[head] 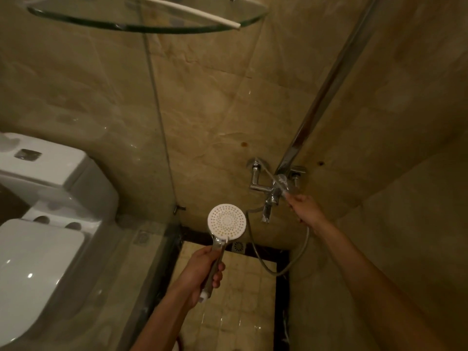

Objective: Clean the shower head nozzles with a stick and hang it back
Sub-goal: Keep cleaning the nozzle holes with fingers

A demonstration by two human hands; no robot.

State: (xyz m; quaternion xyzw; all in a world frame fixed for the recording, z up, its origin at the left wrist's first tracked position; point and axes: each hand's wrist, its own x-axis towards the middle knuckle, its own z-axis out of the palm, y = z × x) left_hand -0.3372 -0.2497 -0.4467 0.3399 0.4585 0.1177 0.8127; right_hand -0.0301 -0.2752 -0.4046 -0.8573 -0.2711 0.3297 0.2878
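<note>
1. Left hand (202,271) gripping shower head (227,222) by its chrome handle, fingers wrapping fully round, grip closed on it.
2. Shower head standing upright in centre of view, white round nozzle face pointing toward camera, rows of small holes showing.
3. Hanging off the wall, over the tiled shower floor (228,300), not sitting in any holder.
4. Right hand (305,207) reaching out to the chrome tap (272,188) on the wall, fingertips touching or closing on a part of the tap body; cannot tell exactly what the grip is holding, details blurring.
5. Hose (291,264) looping down from the tap area, passing under the right forearm, curving back up toward the shower head.
6. Chrome rail (326,97) running up the wall diagonally from just above the tap.
7. Glass corner shelf (141,25) sitting at top of view, white stick (192,11) lying on it, one end sticking out just past the curved edge, well apart from both hands.
8. Glass screen (159,122) dividing shower from toilet (43,224) at left, lid down.
9. Floor drain (238,246) showing just behind the shower head handle, by the dark border strip.
</note>
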